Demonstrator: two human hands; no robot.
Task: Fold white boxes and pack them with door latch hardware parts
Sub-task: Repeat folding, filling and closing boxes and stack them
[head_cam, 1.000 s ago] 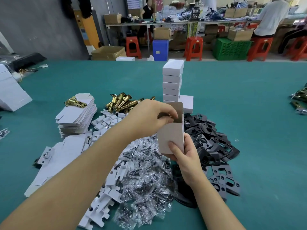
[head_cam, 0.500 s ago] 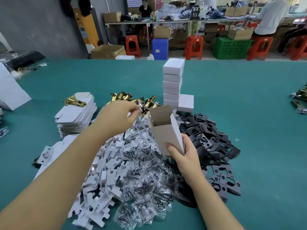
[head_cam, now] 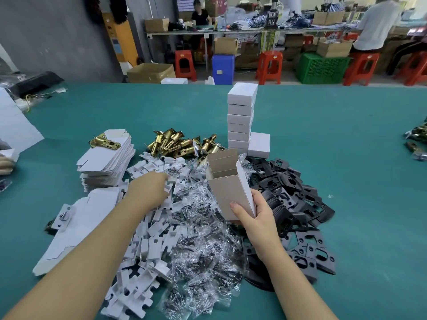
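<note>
My right hand (head_cam: 255,217) grips the lower end of a folded white box (head_cam: 227,183), held upright with its top flaps open above the parts. My left hand (head_cam: 151,189) reaches down onto the pile of white cardboard inserts (head_cam: 152,245), its fingertips on an insert near the pile's far edge; whether they pinch it is hidden. Clear bags of dark screws (head_cam: 203,245) lie in the middle. Brass latches (head_cam: 175,143) are heaped behind. Black strike plates (head_cam: 298,204) spread to the right. A stack of closed white boxes (head_cam: 241,116) stands beyond.
Flat unfolded box blanks (head_cam: 108,162) are stacked at the left with one brass latch (head_cam: 104,141) on top. More blanks (head_cam: 76,225) lie nearer me. Another person's hand (head_cam: 5,163) shows at the left edge. Loose metal parts (head_cam: 417,144) sit far right on the green table (head_cam: 346,139).
My left hand left the box's open top, swung left and came down onto the white inserts. The box's flaps now stand open; my right hand has kept its hold.
</note>
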